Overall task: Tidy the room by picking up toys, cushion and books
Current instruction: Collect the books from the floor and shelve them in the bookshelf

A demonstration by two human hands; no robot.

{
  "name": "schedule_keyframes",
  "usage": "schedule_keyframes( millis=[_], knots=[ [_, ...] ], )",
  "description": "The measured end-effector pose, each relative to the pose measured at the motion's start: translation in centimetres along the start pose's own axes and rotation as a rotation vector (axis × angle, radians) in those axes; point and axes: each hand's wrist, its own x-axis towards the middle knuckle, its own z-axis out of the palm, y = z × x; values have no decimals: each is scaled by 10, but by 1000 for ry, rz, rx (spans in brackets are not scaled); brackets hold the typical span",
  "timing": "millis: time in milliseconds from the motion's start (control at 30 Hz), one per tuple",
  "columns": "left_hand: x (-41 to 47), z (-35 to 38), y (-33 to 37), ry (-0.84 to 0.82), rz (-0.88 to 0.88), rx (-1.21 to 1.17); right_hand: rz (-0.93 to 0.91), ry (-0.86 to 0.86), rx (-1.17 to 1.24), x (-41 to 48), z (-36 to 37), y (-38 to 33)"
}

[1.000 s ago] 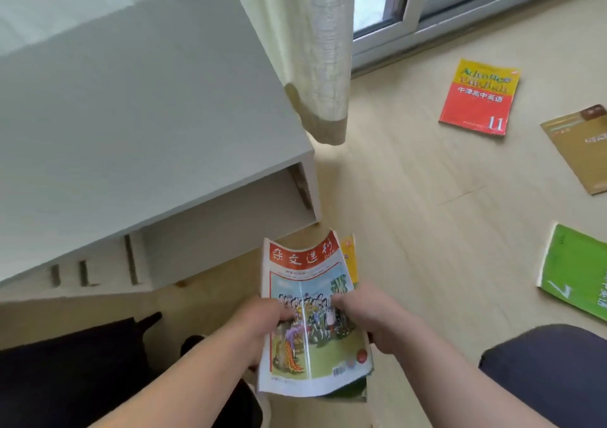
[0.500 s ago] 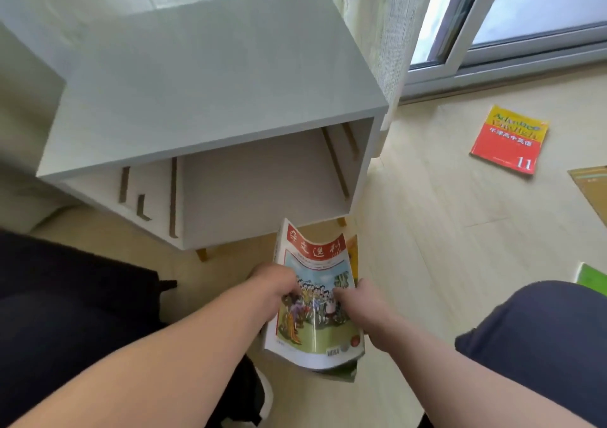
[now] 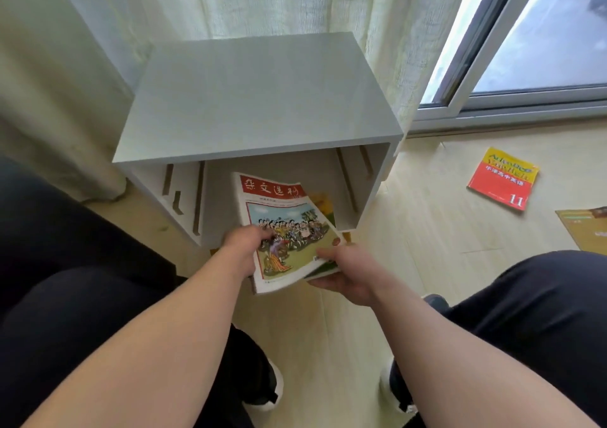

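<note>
Pale wooden floor (image 3: 427, 230) carries a white open-fronted cabinet (image 3: 256, 99) against the curtain (image 3: 230, 0); a small stack of books (image 3: 282, 227) hangs tilted at the cabinet's opening; a red book (image 3: 502, 178) lies well to the right; left hand (image 3: 241, 247) and right hand (image 3: 348, 273) pinch the stack's near edges, thumbs on top, fingers beneath.

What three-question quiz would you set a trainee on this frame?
1. True or false: the left hand and the right hand both grip the held books.
2. Where does the red book lie? A: on top of the white cabinet. B: on the floor. C: inside the cabinet.
3. Fill in: the held books' far end points into the open ___.
Key: 1 true; 2 B; 3 cabinet.
</note>
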Motion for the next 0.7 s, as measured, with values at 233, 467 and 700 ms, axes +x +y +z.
schedule_keyframes(
  millis=[233,467,700],
  knots=[
    [22,6,-4,40,59,-31,-109,204,-41,48,14,21],
    [34,9,-18,-20,-207,-167,-196,244,-115,96,17,-4],
    [68,6,-3,324,-56,-242,-251,207,-44,119,18,-7]
  ],
)
